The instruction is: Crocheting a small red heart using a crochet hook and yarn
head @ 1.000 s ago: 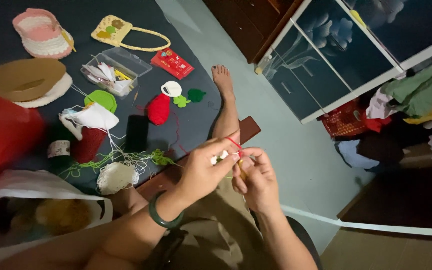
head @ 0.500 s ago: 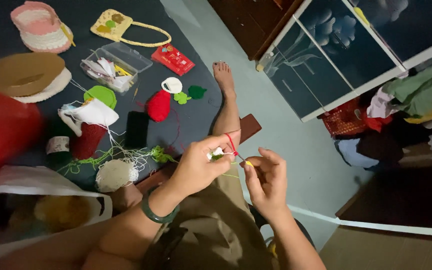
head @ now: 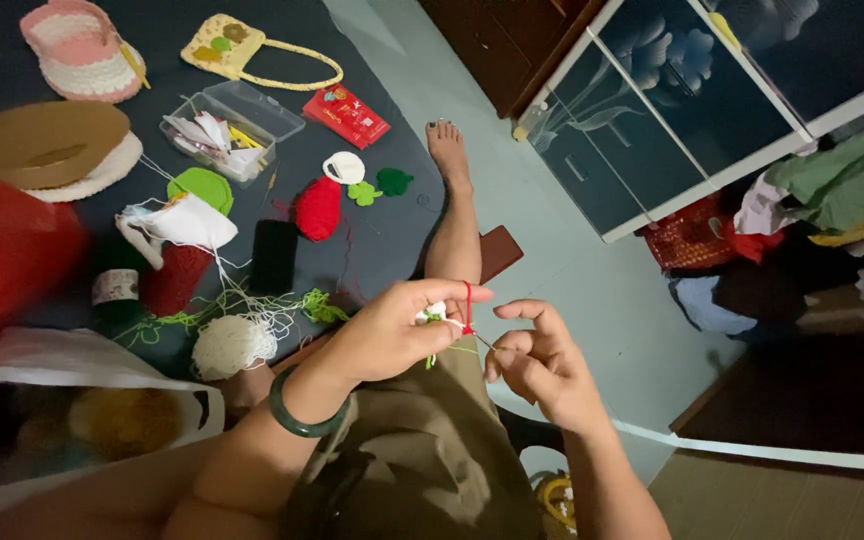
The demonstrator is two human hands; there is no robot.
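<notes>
I see my left hand (head: 392, 335) closed around a small white and green crochet piece (head: 434, 314), pinched between thumb and fingers, with red yarn (head: 468, 305) looped over the forefinger. A dark green bangle (head: 297, 418) sits on that wrist. My right hand (head: 542, 365) is just beside it, fingers curled narrow and pinching a thin needle (head: 485, 343) whose tip points toward the piece; the two hands are close but not touching. Both hover above my lap, over olive-coloured cloth (head: 432, 460), with my bare leg and foot (head: 449, 150) stretched out ahead onto the dark mat (head: 382, 240).

On the mat, well apart from the hands, lie a red crochet piece (head: 318, 208), a white ring-shaped piece (head: 343, 167) and small green pieces (head: 380, 186) near it. Closer to me there is a ball of cream yarn (head: 231, 346) with loose green and white threads tangled around it. Farther off I make out a clear plastic box (head: 231, 130) of small items, a red packet (head: 346, 115), a yellow crochet bag (head: 242, 50) and a pink and white crochet basket (head: 80, 50). A white plastic bag (head: 72, 410) of yarn lies at my left.
</notes>
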